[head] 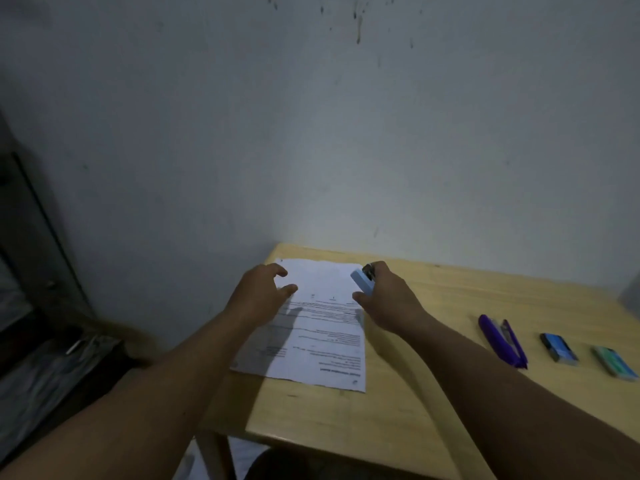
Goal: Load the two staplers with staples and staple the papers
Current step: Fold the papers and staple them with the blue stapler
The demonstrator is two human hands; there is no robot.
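Printed white papers (322, 327) lie on the wooden table (398, 403) near its far left corner. My right hand (388, 299) grips a light blue stapler (362, 280) at the papers' far right edge. Over the papers' far left part hovers my left hand (263, 289), fingers loosely spread, holding nothing. A purple stapler (502, 341) lies hinged open on the table to the right.
Two small staple boxes, a blue one (559, 347) and a green one (614, 362), sit right of the purple stapler. A grey wall stands right behind the table. Dark clutter fills the floor to the left. The table's near edge runs just below the papers.
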